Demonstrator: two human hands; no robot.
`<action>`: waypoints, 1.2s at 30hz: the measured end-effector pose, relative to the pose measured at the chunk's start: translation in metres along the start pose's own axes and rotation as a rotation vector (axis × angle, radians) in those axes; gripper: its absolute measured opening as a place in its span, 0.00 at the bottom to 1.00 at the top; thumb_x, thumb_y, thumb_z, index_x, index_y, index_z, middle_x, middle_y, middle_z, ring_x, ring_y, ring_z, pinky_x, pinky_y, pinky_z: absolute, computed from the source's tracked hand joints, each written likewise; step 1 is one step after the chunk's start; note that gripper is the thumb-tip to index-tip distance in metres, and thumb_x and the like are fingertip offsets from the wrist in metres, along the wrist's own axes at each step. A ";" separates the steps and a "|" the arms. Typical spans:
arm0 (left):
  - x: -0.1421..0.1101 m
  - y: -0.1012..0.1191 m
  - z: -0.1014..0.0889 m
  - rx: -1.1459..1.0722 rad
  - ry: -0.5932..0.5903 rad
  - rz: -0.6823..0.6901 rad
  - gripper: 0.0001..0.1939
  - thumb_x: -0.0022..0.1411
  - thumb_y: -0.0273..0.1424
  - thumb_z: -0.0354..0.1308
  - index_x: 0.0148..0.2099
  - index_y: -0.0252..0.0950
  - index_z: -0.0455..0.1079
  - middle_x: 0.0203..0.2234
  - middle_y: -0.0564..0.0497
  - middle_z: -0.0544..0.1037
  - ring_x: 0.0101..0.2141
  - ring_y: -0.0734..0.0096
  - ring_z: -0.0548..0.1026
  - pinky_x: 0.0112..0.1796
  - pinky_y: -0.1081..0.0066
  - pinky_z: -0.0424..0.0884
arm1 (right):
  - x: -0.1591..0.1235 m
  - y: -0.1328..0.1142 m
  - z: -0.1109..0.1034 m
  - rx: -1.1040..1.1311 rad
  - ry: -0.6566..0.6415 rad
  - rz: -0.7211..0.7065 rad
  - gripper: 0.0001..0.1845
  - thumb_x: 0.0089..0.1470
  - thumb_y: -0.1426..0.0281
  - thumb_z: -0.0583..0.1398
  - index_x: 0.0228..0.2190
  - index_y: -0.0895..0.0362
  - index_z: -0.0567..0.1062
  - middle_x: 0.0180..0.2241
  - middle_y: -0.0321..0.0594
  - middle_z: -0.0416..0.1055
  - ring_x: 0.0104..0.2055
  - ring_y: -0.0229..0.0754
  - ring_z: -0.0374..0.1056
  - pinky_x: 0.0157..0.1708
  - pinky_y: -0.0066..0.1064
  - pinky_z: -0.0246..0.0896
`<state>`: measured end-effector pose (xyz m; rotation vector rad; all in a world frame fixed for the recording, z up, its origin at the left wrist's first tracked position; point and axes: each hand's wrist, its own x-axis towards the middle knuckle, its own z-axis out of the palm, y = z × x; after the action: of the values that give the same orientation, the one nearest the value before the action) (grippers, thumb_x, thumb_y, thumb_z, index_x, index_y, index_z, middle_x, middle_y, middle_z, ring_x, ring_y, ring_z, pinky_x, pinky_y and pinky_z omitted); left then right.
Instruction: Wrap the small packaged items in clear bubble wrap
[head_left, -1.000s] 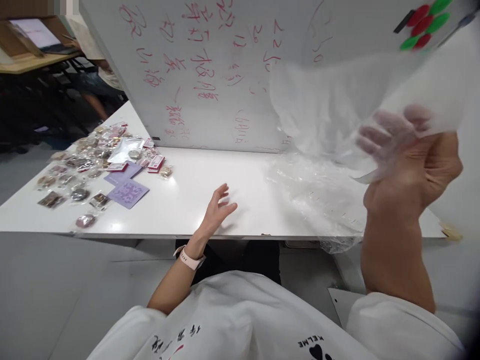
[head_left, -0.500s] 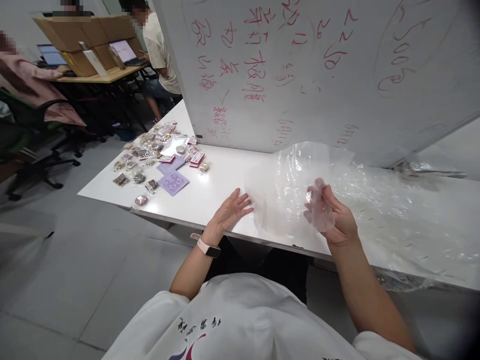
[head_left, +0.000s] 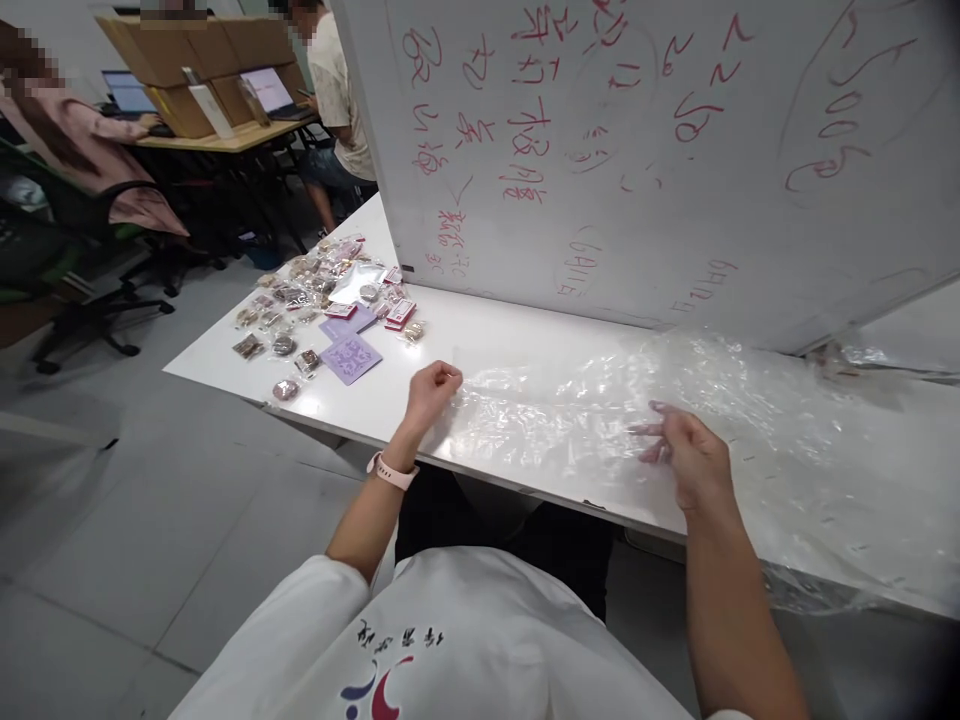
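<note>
A clear plastic bag (head_left: 547,410) is stretched flat and wide just over the white table, wrinkled and shiny. My left hand (head_left: 433,393) pinches its left edge between thumb and fingertips. At the right end, my right hand (head_left: 694,450) holds the bag, its fingers showing through the film and the thumb on the near side. To the right of that hand lies a heap of clear plastic (head_left: 817,470), spread over the table and drooping past its front edge; where the held bag ends and the heap begins is hard to tell.
Several small wrapped packets (head_left: 300,290) crowd the table's left end, with purple square packets (head_left: 350,358) and a silver pouch (head_left: 358,284) among them. A whiteboard (head_left: 600,180) with red writing stands along the back edge. Beyond, two people sit at a desk (head_left: 225,143) with laptops.
My left hand has gone from spread fingers to pinching the bag's left edge. The bag, raised and bunched before, is now pulled flat and low between both hands. My right hand has turned over and moved slightly right.
</note>
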<state>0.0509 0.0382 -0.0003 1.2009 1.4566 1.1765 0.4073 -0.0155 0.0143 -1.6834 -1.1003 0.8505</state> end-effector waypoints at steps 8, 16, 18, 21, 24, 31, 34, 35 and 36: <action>0.024 -0.004 -0.064 0.816 0.177 0.299 0.23 0.65 0.38 0.53 0.60 0.36 0.65 0.55 0.39 0.73 0.56 0.52 0.68 0.54 0.56 0.65 | -0.031 -0.029 0.052 -0.583 0.112 -0.771 0.23 0.67 0.61 0.51 0.57 0.56 0.72 0.55 0.49 0.72 0.58 0.51 0.66 0.56 0.46 0.64; 0.042 -0.020 -0.137 1.316 0.288 -0.104 0.44 0.63 0.50 0.53 0.70 0.24 0.49 0.68 0.26 0.52 0.68 0.33 0.47 0.63 0.41 0.44 | -0.019 0.022 0.112 -0.895 -0.508 -0.769 0.32 0.69 0.52 0.43 0.67 0.49 0.60 0.71 0.41 0.48 0.73 0.51 0.41 0.69 0.54 0.41; 0.036 -0.024 -0.141 1.309 0.218 -0.121 0.44 0.63 0.51 0.51 0.70 0.25 0.50 0.67 0.27 0.56 0.66 0.35 0.53 0.62 0.43 0.49 | -0.017 0.031 0.112 -0.892 -0.488 -0.774 0.32 0.69 0.51 0.42 0.67 0.49 0.59 0.71 0.40 0.47 0.73 0.50 0.41 0.69 0.53 0.40; 0.034 -0.021 -0.134 1.278 0.152 -0.003 0.36 0.64 0.50 0.52 0.67 0.34 0.59 0.65 0.34 0.62 0.62 0.39 0.60 0.60 0.45 0.54 | -0.018 0.031 0.110 -0.859 -0.472 -0.788 0.31 0.69 0.51 0.44 0.66 0.49 0.61 0.70 0.41 0.50 0.73 0.51 0.43 0.69 0.54 0.42; 0.059 -0.006 -0.121 1.204 0.259 0.158 0.25 0.66 0.44 0.51 0.59 0.36 0.67 0.58 0.38 0.70 0.59 0.44 0.63 0.58 0.49 0.57 | -0.019 0.028 0.110 -0.822 -0.461 -0.790 0.30 0.69 0.52 0.45 0.65 0.48 0.63 0.70 0.41 0.51 0.72 0.52 0.44 0.68 0.55 0.44; 0.167 0.021 -0.095 1.146 0.247 0.044 0.23 0.60 0.36 0.60 0.54 0.29 0.66 0.51 0.31 0.72 0.54 0.41 0.67 0.52 0.53 0.63 | -0.018 0.028 0.111 -0.790 -0.452 -0.767 0.29 0.68 0.52 0.45 0.64 0.47 0.64 0.69 0.40 0.53 0.72 0.51 0.45 0.68 0.55 0.44; 0.182 0.021 -0.093 1.200 0.195 -0.052 0.25 0.57 0.31 0.60 0.55 0.25 0.66 0.50 0.27 0.73 0.53 0.37 0.69 0.49 0.51 0.64 | -0.019 0.026 0.110 -0.788 -0.463 -0.752 0.30 0.69 0.52 0.45 0.64 0.49 0.65 0.69 0.41 0.53 0.72 0.51 0.46 0.68 0.54 0.43; 0.182 0.021 -0.094 1.220 0.199 -0.066 0.25 0.57 0.29 0.59 0.56 0.25 0.65 0.50 0.27 0.73 0.52 0.37 0.70 0.48 0.52 0.65 | -0.019 0.026 0.109 -0.786 -0.465 -0.751 0.30 0.69 0.52 0.44 0.64 0.50 0.65 0.69 0.41 0.53 0.72 0.51 0.46 0.68 0.54 0.43; 0.182 0.020 -0.096 1.238 0.213 -0.074 0.25 0.57 0.27 0.59 0.56 0.25 0.65 0.50 0.26 0.73 0.51 0.37 0.71 0.47 0.52 0.65 | -0.019 0.025 0.109 -0.785 -0.467 -0.751 0.30 0.69 0.52 0.44 0.64 0.50 0.65 0.69 0.41 0.53 0.72 0.51 0.46 0.68 0.54 0.43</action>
<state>-0.0651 0.2070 0.0238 1.7826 2.4889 0.2346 0.3113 -0.0025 -0.0451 -1.4462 -2.4165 0.3127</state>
